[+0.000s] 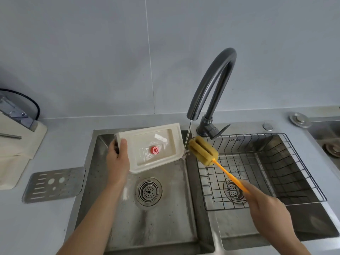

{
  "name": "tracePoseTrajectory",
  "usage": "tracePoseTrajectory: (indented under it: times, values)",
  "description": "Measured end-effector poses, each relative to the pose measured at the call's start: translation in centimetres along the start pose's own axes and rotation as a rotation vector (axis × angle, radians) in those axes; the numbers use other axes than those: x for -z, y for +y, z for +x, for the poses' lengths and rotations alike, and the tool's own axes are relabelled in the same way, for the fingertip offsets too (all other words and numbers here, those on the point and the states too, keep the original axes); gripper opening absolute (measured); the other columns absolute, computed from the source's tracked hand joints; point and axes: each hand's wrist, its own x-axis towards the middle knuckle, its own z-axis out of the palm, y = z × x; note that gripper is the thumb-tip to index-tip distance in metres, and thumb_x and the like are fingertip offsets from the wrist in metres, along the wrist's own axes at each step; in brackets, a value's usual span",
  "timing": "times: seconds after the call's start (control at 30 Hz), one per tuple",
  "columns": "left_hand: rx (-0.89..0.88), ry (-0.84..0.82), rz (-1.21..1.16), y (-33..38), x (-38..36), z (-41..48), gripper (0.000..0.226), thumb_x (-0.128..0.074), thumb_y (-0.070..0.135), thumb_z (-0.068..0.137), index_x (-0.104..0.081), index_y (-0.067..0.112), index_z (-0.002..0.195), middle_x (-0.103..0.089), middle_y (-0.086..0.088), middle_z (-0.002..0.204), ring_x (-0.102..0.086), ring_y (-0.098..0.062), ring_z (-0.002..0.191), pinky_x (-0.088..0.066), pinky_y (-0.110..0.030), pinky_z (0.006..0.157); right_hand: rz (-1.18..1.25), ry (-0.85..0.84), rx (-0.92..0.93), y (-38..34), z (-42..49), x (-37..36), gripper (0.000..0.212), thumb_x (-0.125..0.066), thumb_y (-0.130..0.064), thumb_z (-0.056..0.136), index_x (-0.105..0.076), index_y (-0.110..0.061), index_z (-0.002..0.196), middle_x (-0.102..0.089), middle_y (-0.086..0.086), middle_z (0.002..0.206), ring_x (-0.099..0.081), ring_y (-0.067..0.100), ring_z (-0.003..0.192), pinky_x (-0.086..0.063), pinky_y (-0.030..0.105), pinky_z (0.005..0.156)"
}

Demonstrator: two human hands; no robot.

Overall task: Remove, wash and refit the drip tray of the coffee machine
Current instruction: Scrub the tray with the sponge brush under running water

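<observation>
My left hand (117, 159) grips the left end of the cream drip tray (161, 144) and holds it tilted over the left sink basin (161, 218). A red float sits in the tray's middle. My right hand (266, 208) holds a sponge brush (203, 150) by its orange handle, with the yellow sponge head beside the tray's right edge. A thin stream of water runs from the dark faucet (213, 85) down between the tray's edge and the sponge. The metal drip grate (53, 184) lies flat on the counter left of the sink.
The cream coffee machine (16, 144) stands at the left edge of the counter. A black wire rack (287, 181) fills the right basin. Each basin has a round drain strainer. A grey tiled wall rises behind the sink, and another steel basin shows at the far right.
</observation>
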Motion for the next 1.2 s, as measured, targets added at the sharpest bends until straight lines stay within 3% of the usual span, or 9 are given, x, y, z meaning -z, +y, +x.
tracePoseTrajectory:
  times: [0.1, 0.2, 0.33, 0.4, 0.5, 0.77, 0.9, 1.03, 1.2]
  values:
    - [0.056, 0.018, -0.032, -0.1, 0.7, 0.3, 0.027, -0.041, 0.033, 0.095, -0.053, 0.016, 0.113, -0.060, 0.004, 0.091, -0.058, -0.015, 0.084, -0.047, -0.034, 0.078, 0.243, -0.016, -0.014, 2.1, 0.6, -0.1, 0.030, -0.049, -0.019, 0.092, -0.061, -0.035, 0.114, -0.057, 0.003, 0.053, -0.053, 0.023, 0.056, -0.041, 0.036, 0.056]
    - [0.147, 0.005, -0.077, -0.3, 0.8, 0.4, 0.023, -0.041, 0.037, 0.095, -0.054, 0.019, 0.103, -0.061, 0.001, 0.093, -0.058, -0.019, 0.088, -0.048, -0.041, 0.085, 0.485, -0.064, -0.086, 5.0, 1.8, -0.5, 0.025, -0.051, -0.010, 0.091, -0.064, -0.026, 0.103, -0.051, -0.003, 0.045, -0.045, 0.014, 0.052, -0.035, 0.029, 0.059]
    - [0.269, -0.030, -0.141, -0.3, 0.3, -0.1, 0.026, -0.041, 0.040, 0.095, -0.053, 0.019, 0.103, -0.062, 0.003, 0.091, -0.059, -0.018, 0.086, -0.050, -0.035, 0.076, 0.673, -0.096, -0.225, 8.1, 3.0, -0.6, 0.025, -0.047, -0.001, 0.091, -0.065, -0.019, 0.094, -0.053, -0.002, 0.046, -0.042, 0.003, 0.044, -0.035, 0.015, 0.049]
    - [0.316, -0.047, -0.167, -0.2, -0.1, -0.3, 0.027, -0.041, 0.041, 0.094, -0.054, 0.019, 0.104, -0.062, 0.004, 0.087, -0.060, -0.017, 0.082, -0.050, -0.034, 0.073, 0.748, -0.110, -0.294, 9.0, 3.4, -0.7, 0.026, -0.045, 0.002, 0.091, -0.064, -0.015, 0.089, -0.054, -0.002, 0.047, -0.041, 0.006, 0.045, -0.034, 0.017, 0.044]
    - [0.356, -0.064, -0.194, 0.0, -0.7, -0.5, 0.025, -0.042, 0.041, 0.094, -0.056, 0.021, 0.097, -0.063, 0.004, 0.085, -0.061, -0.016, 0.078, -0.050, -0.036, 0.075, 0.770, -0.178, -0.400, 9.6, 4.2, -1.9, 0.023, -0.042, 0.004, 0.092, -0.062, -0.005, 0.086, -0.054, 0.003, 0.052, -0.038, 0.017, 0.052, -0.028, 0.024, 0.049]
    - [0.406, -0.095, -0.217, 0.5, -1.4, -0.3, 0.029, -0.041, 0.042, 0.094, -0.055, 0.022, 0.110, -0.064, 0.003, 0.091, -0.062, -0.018, 0.082, -0.051, -0.035, 0.072, 0.632, -0.186, -0.458, 6.0, 5.6, -7.8, 0.019, -0.041, -0.005, 0.091, -0.056, 0.000, 0.080, -0.054, 0.008, 0.078, -0.044, 0.019, 0.069, -0.038, 0.032, 0.062]
    - [0.427, -0.111, -0.216, 0.6, -1.6, -0.3, 0.037, -0.042, 0.042, 0.094, -0.056, 0.016, 0.117, -0.064, -0.005, 0.109, -0.062, -0.025, 0.095, -0.051, -0.038, 0.079, 0.358, -0.127, -0.404, 4.6, 5.6, -10.1, 0.018, -0.036, -0.015, 0.092, -0.054, -0.011, 0.091, -0.060, 0.004, 0.080, -0.055, 0.023, 0.076, -0.042, 0.034, 0.070]
    - [0.442, -0.116, -0.217, 0.7, -1.8, -0.1, 0.041, -0.043, 0.042, 0.093, -0.055, 0.016, 0.122, -0.065, -0.002, 0.098, -0.063, -0.019, 0.082, -0.053, -0.035, 0.070, 0.067, -0.224, -0.303, 4.2, 5.8, -9.8, 0.024, -0.039, -0.019, 0.089, -0.053, -0.019, 0.109, -0.058, -0.001, 0.100, -0.050, 0.022, 0.106, -0.036, 0.036, 0.092]
    - [0.449, -0.123, -0.228, 0.5, -1.8, 0.1, 0.042, -0.044, 0.041, 0.094, -0.055, 0.013, 0.123, -0.064, -0.003, 0.096, -0.063, -0.020, 0.081, -0.052, -0.035, 0.068, -0.129, -0.297, -0.233, 4.2, 7.8, -7.9, 0.042, -0.050, -0.033, 0.087, -0.047, -0.016, 0.125, -0.049, 0.005, 0.130, -0.042, 0.023, 0.123, -0.038, 0.037, 0.101]
